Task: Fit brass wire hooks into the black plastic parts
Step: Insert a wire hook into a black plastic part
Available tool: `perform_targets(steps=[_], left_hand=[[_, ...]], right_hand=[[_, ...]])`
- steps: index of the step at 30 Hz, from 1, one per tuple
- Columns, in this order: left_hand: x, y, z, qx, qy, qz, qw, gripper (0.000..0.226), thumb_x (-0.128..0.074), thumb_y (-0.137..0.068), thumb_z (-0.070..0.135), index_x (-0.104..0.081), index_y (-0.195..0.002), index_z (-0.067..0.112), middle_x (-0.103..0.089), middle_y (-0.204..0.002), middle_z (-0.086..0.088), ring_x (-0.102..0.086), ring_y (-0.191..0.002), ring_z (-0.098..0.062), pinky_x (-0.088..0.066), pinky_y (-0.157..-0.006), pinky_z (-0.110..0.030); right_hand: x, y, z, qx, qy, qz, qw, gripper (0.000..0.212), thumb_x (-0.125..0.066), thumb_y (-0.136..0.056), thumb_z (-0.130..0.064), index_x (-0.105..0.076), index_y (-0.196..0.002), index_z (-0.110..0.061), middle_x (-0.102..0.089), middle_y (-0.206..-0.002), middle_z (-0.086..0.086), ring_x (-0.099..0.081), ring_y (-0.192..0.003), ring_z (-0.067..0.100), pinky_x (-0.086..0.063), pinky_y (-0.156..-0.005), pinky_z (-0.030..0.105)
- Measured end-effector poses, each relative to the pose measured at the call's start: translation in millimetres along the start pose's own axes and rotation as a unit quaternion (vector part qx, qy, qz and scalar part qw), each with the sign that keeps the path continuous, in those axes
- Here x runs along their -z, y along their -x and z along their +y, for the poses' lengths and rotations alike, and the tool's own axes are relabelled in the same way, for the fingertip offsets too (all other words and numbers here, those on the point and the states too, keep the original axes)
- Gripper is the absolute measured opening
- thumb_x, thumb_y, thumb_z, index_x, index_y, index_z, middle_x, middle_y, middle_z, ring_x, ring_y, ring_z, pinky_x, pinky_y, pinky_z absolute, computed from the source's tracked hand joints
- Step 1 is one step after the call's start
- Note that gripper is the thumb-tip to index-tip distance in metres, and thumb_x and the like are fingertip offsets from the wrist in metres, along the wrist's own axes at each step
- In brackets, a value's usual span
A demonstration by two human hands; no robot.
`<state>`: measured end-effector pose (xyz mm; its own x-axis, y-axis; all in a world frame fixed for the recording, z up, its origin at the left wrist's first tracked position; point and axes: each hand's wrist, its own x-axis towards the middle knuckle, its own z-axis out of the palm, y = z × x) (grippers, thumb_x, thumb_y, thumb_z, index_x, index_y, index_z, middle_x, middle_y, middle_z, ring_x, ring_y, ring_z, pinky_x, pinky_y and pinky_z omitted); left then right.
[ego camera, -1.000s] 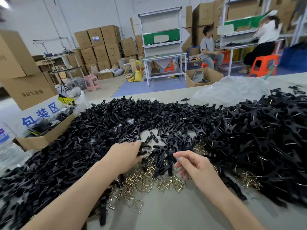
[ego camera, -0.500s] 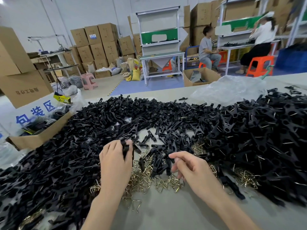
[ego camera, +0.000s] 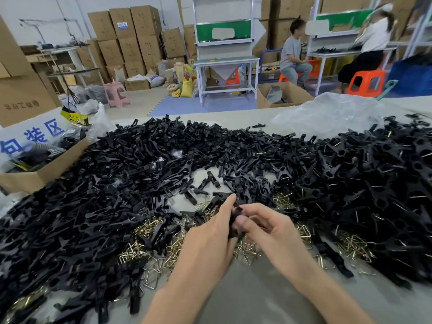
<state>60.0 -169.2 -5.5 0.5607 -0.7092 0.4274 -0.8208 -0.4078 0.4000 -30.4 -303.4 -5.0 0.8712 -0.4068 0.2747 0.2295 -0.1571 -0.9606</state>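
Observation:
A black plastic part (ego camera: 234,222) is held upright between both hands over the table's near middle. My left hand (ego camera: 210,232) grips it from the left, and my right hand (ego camera: 264,226) pinches it from the right with thumb and curled fingers. Whether a brass hook is in my right fingers is hidden. Loose brass wire hooks (ego camera: 149,226) lie scattered under and around my hands. A large heap of black plastic parts (ego camera: 112,183) covers the left and back of the table. Parts with hooks fitted (ego camera: 374,183) are piled at the right.
An open cardboard box (ego camera: 44,169) stands at the table's left edge. A crumpled clear plastic bag (ego camera: 327,113) lies at the back right. Bare grey table surface (ego camera: 252,298) shows between my forearms. Two people sit at workbenches far behind, among stacked cartons.
My left hand lifted a black part out of the heap and carried it right. My right hand closed in from the right and now pinches the same part.

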Motion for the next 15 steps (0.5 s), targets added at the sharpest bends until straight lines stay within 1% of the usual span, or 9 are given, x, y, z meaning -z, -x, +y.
perform_targets(steps=[2, 3, 4, 5, 7, 8, 10, 13, 15], left_hand=[[2, 1, 1, -0.024, 0.007, 0.002, 1.000, 0.074, -0.055, -0.097, 0.031, -0.014, -0.158, 0.034, -0.065, -0.129, 0.008, -0.069, -0.097, -0.012, -0.053, -0.083, -0.022], [3, 1, 2, -0.042, 0.020, 0.018, 0.999, 0.064, -0.050, -0.099, 0.036, -0.021, -0.156, 0.034, -0.062, -0.130, 0.009, -0.069, -0.094, -0.011, -0.056, -0.082, -0.027], [4, 1, 5, -0.056, 0.045, 0.042, 0.997, 0.052, -0.043, -0.102, 0.042, -0.031, -0.152, 0.034, -0.060, -0.126, 0.012, -0.067, -0.089, -0.005, -0.056, -0.076, -0.025], [5, 0, 8, -0.056, 0.080, 0.070, 0.993, 0.043, -0.038, -0.104, 0.046, -0.041, -0.144, 0.033, -0.060, -0.115, 0.017, -0.064, -0.083, -0.002, -0.054, -0.070, -0.018], [6, -2, 12, -0.002, 0.196, 0.144, 0.970, 0.028, -0.038, -0.102, 0.052, -0.055, -0.123, 0.043, -0.059, -0.089, 0.021, -0.058, -0.070, 0.002, -0.044, -0.060, -0.007], [7, -3, 13, 0.048, 0.260, 0.166, 0.950, 0.019, -0.043, -0.098, 0.053, -0.057, -0.111, 0.050, -0.058, -0.077, 0.021, -0.053, -0.061, 0.003, -0.040, -0.054, -0.007], [10, -6, 11, 0.156, 0.355, 0.161, 0.908, 0.010, -0.055, -0.093, 0.053, -0.061, -0.098, 0.047, -0.052, -0.062, 0.017, -0.043, -0.051, 0.000, -0.036, -0.048, -0.012], [10, -11, 2, 0.294, 0.467, 0.069, 0.831, 0.020, -0.065, -0.088, 0.047, -0.061, -0.104, 0.037, -0.043, -0.056, 0.009, -0.032, -0.044, -0.010, -0.028, -0.041, -0.024], [9, -13, 1, 0.343, 0.526, 0.039, 0.777, 0.016, -0.064, -0.093, 0.032, -0.058, -0.106, 0.025, -0.040, -0.058, 0.006, -0.026, -0.042, -0.010, -0.021, -0.038, -0.022]], right_hand=[[0, -2, 2, -0.009, -0.022, 0.003, 1.000, 0.008, -0.073, -0.092, -0.028, -0.074, -0.098, -0.034, -0.077, -0.089, 0.001, -0.069, -0.080, 0.006, -0.054, -0.065, 0.017], [1, -3, 4, -0.015, -0.042, 0.015, 0.999, 0.010, -0.072, -0.090, -0.033, -0.074, -0.099, -0.030, -0.076, -0.092, 0.006, -0.071, -0.085, 0.014, -0.058, -0.070, 0.029], [3, -5, 5, -0.028, -0.076, 0.037, 0.996, 0.015, -0.069, -0.088, -0.036, -0.074, -0.098, -0.027, -0.076, -0.095, 0.010, -0.071, -0.090, 0.023, -0.060, -0.075, 0.038], [6, -7, 6, -0.040, -0.115, 0.063, 0.991, 0.014, -0.068, -0.087, -0.036, -0.075, -0.095, -0.026, -0.076, -0.099, 0.012, -0.073, -0.095, 0.027, -0.061, -0.078, 0.040], [13, -12, 6, -0.063, -0.179, 0.111, 0.976, 0.012, -0.063, -0.090, -0.028, -0.075, -0.086, -0.025, -0.076, -0.101, 0.013, -0.074, -0.098, 0.027, -0.060, -0.073, 0.031], [16, -14, 5, -0.080, -0.207, 0.127, 0.967, 0.014, -0.060, -0.093, -0.023, -0.073, -0.088, -0.020, -0.075, -0.100, 0.014, -0.075, -0.095, 0.026, -0.060, -0.070, 0.029], [20, -15, 5, -0.107, -0.258, 0.140, 0.950, 0.014, -0.057, -0.095, -0.017, -0.069, -0.095, -0.010, -0.074, -0.097, 0.016, -0.074, -0.086, 0.024, -0.060, -0.064, 0.030], [21, -15, 4, -0.130, -0.307, 0.140, 0.932, 0.017, -0.051, -0.100, -0.015, -0.068, -0.103, -0.012, -0.073, -0.091, 0.012, -0.072, -0.076, 0.022, -0.059, -0.058, 0.030], [21, -14, 4, -0.143, -0.316, 0.141, 0.927, 0.024, -0.046, -0.104, -0.014, -0.069, -0.112, -0.013, -0.073, -0.091, 0.011, -0.070, -0.073, 0.021, -0.058, -0.058, 0.031]])
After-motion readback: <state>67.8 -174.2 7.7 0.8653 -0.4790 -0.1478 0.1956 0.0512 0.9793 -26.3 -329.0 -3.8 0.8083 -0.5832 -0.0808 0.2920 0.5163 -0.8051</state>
